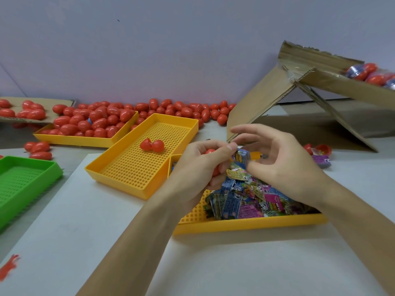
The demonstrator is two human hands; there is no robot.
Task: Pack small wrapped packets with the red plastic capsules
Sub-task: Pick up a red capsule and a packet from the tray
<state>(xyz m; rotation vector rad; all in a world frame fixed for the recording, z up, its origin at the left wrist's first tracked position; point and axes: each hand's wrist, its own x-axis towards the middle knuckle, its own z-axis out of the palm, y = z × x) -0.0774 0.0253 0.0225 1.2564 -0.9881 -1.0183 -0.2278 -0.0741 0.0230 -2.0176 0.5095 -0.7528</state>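
Two hands over a yellow tray [252, 224] of packets.
The left hand [198, 167] grips a red capsule [210, 151]; the right hand [282, 165] pinches a small blue packet [241, 158], other fingers spread.

Red capsules [97, 119], perforated yellow trays [141, 167], a green tray [27, 180], blue-and-pink printed packets [252, 199].

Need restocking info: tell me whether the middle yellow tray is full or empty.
Nearly empty: the middle yellow tray holds only one opened red capsule.
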